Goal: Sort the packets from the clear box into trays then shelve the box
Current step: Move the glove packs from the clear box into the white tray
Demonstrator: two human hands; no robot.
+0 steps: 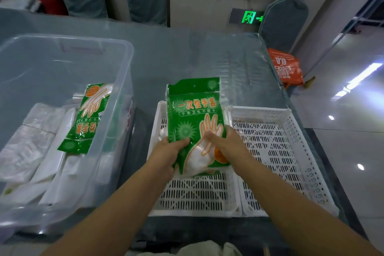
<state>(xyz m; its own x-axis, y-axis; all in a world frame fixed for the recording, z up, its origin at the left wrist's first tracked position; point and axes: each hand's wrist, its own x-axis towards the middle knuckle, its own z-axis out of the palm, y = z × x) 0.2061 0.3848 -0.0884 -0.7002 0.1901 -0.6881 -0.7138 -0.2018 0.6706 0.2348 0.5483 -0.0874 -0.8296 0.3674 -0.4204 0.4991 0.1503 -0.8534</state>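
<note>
Glass-topped table, left hand and right hand both gripping green packet over left white tray, forearms extended

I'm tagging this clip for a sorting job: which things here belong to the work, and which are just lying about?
Part of the job:
green glove packet held by left hand and right hand
clear box with green packet and white packets
left tray
right tray

Lying about:
orange bag
chairs
exit sign
</note>
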